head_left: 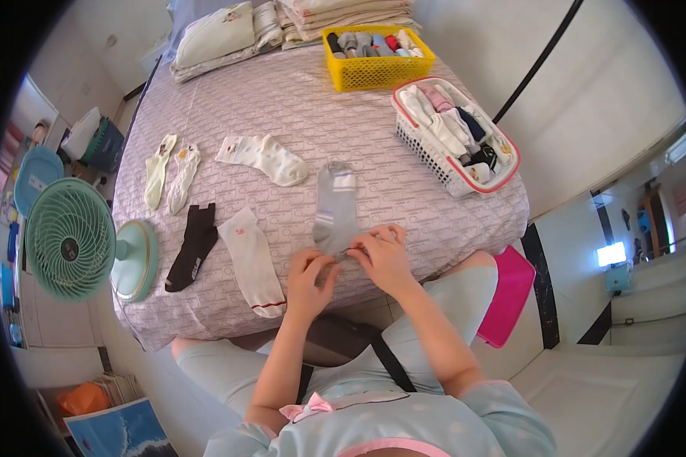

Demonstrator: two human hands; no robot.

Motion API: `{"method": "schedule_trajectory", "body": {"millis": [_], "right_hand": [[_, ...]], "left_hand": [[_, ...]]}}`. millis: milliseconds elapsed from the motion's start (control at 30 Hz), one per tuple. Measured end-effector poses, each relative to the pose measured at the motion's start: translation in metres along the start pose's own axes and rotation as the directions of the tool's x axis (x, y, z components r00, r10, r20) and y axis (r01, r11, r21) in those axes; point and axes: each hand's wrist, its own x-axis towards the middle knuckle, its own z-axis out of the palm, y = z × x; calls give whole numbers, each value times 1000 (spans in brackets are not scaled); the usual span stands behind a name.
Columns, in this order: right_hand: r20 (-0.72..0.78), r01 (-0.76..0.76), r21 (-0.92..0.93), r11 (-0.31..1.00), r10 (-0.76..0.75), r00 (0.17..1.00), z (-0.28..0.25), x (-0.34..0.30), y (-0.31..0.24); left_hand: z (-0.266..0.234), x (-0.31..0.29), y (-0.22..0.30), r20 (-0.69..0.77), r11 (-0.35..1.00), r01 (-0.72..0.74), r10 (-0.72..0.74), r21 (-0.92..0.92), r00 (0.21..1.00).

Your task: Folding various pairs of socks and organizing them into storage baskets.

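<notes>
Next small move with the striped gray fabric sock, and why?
Probably smooth the near end of the striped gray fabric sock: the left hand and right hand have fingertips there, while the rest lies extended on the pale patterned bedsheet.

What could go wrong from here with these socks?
1. The left hand and right hand are at the grey sock's near end; uneven pulling might skew its layers.
2. The white sock with a red band lies close to the left hand near the bed's front edge, so it may get brushed off.
</notes>
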Motion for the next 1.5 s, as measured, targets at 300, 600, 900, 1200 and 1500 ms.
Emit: {"method": "schedule_trajectory", "body": {"millis": [300,600,900,1200,1500], "right_hand": [[-231,68,-111,991,-93,969,20,-11,2],[-176,118,-186,975,-152,973,18,-19,4],[-208,-36,-101,994,14,978,22,-16,0],[-225,61,-291,955,-131,966,28,-15,0],[-91,33,-199,979,-52,994,27,-2,4]], "left_hand": [[11,7,11,-132,950,97,-60,296,989],[-8,10,11,14,917,-191,199,351,980],[-2,24,5,11,939,-96,98,331,995],[3,38,16,-24,927,258,-261,274,965],[-14,51,-10,135,836,-386,363,390,922]]}}
